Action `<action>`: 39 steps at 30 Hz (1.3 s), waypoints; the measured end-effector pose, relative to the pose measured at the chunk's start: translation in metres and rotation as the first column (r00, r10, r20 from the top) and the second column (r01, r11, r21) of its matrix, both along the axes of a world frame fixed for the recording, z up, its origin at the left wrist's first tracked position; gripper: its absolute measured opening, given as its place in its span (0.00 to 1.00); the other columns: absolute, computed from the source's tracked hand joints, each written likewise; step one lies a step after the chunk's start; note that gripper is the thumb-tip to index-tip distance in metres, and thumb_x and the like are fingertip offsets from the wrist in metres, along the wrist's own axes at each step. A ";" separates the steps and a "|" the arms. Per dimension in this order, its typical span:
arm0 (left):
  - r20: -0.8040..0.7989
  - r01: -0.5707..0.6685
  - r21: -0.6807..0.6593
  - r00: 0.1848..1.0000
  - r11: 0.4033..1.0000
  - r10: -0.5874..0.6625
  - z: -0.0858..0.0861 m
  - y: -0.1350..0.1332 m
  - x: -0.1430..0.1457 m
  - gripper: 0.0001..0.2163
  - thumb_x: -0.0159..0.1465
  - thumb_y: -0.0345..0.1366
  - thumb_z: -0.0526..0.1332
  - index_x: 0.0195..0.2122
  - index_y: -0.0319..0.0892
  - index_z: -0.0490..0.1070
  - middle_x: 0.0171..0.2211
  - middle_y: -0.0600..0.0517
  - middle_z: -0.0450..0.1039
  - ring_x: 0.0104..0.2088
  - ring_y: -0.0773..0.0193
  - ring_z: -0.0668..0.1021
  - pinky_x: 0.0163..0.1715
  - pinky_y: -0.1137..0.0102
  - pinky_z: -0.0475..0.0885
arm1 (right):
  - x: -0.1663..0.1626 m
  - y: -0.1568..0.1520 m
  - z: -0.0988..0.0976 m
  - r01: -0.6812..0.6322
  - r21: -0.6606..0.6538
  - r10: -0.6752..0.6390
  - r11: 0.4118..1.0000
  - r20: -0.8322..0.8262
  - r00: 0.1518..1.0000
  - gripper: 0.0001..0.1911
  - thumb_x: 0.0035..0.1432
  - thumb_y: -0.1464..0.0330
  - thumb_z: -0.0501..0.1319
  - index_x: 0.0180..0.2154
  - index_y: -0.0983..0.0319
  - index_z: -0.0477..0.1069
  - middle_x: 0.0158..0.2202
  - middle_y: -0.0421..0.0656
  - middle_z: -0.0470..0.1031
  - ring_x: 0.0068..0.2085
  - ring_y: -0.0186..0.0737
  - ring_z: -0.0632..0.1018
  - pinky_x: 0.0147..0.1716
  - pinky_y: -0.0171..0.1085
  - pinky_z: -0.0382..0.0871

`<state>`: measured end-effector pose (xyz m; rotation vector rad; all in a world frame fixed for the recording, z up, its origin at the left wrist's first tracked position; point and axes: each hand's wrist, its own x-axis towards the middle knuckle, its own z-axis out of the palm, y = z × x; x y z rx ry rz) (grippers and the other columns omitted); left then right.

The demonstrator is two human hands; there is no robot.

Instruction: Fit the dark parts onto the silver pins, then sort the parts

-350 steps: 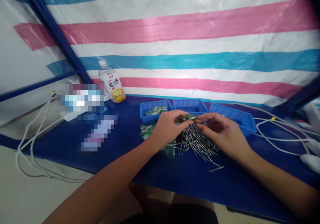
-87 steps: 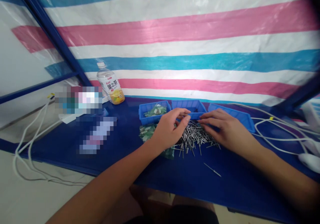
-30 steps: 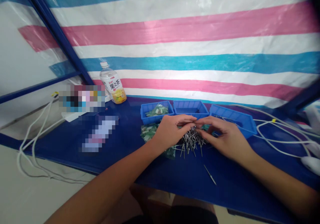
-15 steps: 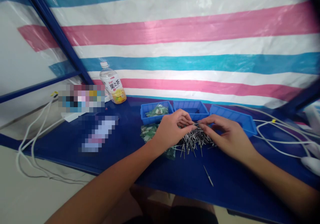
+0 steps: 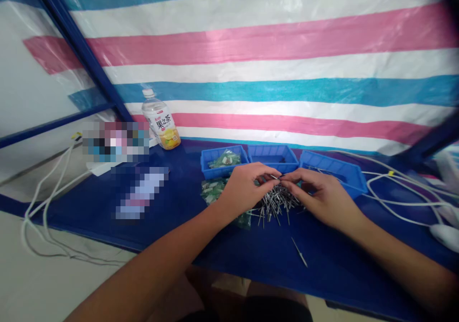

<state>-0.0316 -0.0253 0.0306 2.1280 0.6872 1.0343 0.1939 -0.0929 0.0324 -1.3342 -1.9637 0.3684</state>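
A heap of thin metal pins (image 5: 278, 201) lies on the blue table (image 5: 186, 207). My left hand (image 5: 244, 188) and my right hand (image 5: 317, 193) meet fingertip to fingertip just above the heap. Both pinch something small between them; it looks like a pin, but I cannot make it out for sure. Small green pieces in clear bags (image 5: 212, 189) lie under and left of my left hand. One loose pin (image 5: 299, 252) lies alone nearer the table's front edge.
Three blue trays stand behind the heap: the left tray (image 5: 206, 158) with green pieces, the middle tray (image 5: 272, 150), the right tray (image 5: 340, 169). A drink bottle (image 5: 159, 123) stands at back left. White cables (image 5: 401, 188) run along the right; a striped sheet hangs behind.
The hands gathered the spread pins into a tighter heap, then rose from lying on it into a fingertip pinch over it. The loose pin shifted slightly.
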 end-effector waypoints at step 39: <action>-0.073 -0.056 0.235 0.995 0.970 0.075 -0.002 -0.005 -0.003 0.20 0.74 0.34 0.59 0.67 0.43 0.66 0.48 0.48 0.83 0.37 0.64 0.82 0.40 0.65 0.79 | 0.003 -0.016 0.009 -0.394 -0.712 0.504 0.582 -0.064 0.861 0.10 0.61 0.60 0.73 0.38 0.61 0.82 0.28 0.40 0.80 0.27 0.34 0.76 0.26 0.33 0.64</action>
